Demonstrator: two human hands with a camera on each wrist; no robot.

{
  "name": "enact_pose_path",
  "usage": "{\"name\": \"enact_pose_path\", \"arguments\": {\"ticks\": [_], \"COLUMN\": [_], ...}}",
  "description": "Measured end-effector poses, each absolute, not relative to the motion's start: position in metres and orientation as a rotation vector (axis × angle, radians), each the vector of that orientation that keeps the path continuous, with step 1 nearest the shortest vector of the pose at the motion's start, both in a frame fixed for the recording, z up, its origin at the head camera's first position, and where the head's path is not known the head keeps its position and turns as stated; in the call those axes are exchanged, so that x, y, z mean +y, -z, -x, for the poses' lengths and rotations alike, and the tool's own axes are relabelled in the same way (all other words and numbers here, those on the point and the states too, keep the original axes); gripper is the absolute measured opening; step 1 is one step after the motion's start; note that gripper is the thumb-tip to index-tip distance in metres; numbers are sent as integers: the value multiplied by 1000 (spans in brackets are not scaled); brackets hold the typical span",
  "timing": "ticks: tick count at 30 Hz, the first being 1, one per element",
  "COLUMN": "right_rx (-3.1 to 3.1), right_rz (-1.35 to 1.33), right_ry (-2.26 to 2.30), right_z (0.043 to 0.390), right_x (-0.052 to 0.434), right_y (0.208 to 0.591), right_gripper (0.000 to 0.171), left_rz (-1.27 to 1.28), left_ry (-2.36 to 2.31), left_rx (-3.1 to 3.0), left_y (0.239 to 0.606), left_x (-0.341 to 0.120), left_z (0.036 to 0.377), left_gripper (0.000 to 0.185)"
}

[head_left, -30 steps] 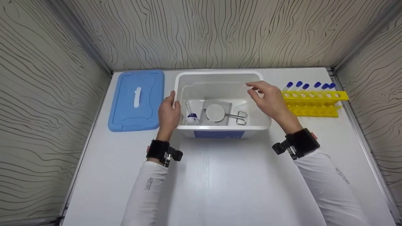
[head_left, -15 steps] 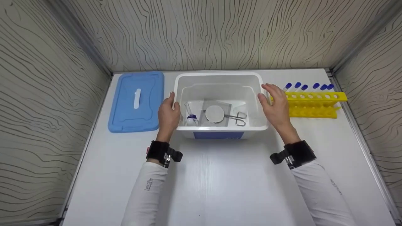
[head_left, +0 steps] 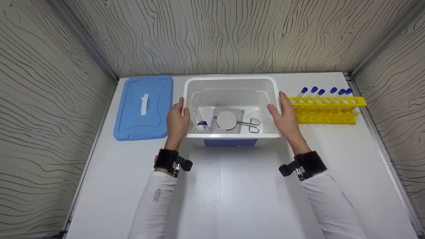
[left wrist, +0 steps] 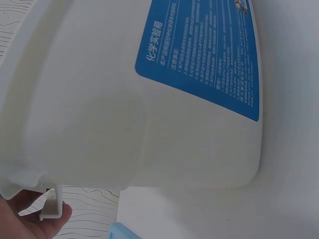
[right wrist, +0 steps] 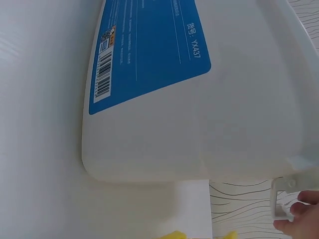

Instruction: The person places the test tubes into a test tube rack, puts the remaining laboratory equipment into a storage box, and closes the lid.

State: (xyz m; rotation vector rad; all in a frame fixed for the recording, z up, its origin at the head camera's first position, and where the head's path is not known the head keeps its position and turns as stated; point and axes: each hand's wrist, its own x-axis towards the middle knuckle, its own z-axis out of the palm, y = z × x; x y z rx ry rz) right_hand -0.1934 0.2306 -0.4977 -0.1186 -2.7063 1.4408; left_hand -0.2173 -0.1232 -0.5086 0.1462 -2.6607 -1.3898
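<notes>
A white plastic storage box [head_left: 232, 135] with a blue label [left wrist: 199, 55] stands uncovered at the back of the table. My left hand [head_left: 177, 122] lies along its left side, fingers pointing away and thumb close to the rim. Beside those fingers hangs a white side latch [left wrist: 54, 204]. Along the opposite side rests my right hand [head_left: 287, 121], its fingertips near the other latch [right wrist: 275, 199]. Inside the box are a round white gauze pad [head_left: 226, 120] with a wire mesh look, metal tongs [head_left: 250, 124] and glassware with a blue part [head_left: 202, 124].
A blue lid [head_left: 134, 113] with a white handle lies left of the box. Close by my right hand, a yellow test tube rack [head_left: 327, 111] holds several tubes with blue caps [head_left: 314, 89]. Patterned wall panels [head_left: 212, 36] enclose the back and sides.
My right hand has moved from over the box's right rim, out to the right, then in against the box's right side. The left hand stays nearly still.
</notes>
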Motion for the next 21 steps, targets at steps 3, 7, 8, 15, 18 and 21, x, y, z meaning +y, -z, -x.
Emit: {"name": "enact_pose_path", "arguments": {"ticks": [3, 7, 8, 15, 18, 21], "right_rx": [-2726, -2746, -2749, -2774, -2789, -2786], "right_rz": [135, 161, 162, 158, 158, 166], "right_ry": [-1451, -1451, -1450, -1370, -1333, -1328], "right_z": [193, 193, 193, 194, 195, 195], "right_x": [228, 227, 227, 225, 224, 225], "right_y": [499, 500, 500, 502, 502, 501], "right_gripper": [65, 56, 55, 53, 53, 52], "left_rz": [-153, -147, -143, -115, -105, -84], "left_ry": [1388, 1378, 1372, 1365, 1338, 1310], "left_rx": [-2664, -2661, -2660, -2646, -2679, -2712], "left_y": [508, 509, 509, 510, 507, 504], "left_x": [-123, -122, -122, -123, -124, -125], "left_z": [217, 217, 217, 216, 216, 217], "left_gripper": [49, 49, 49, 49, 49, 50]}}
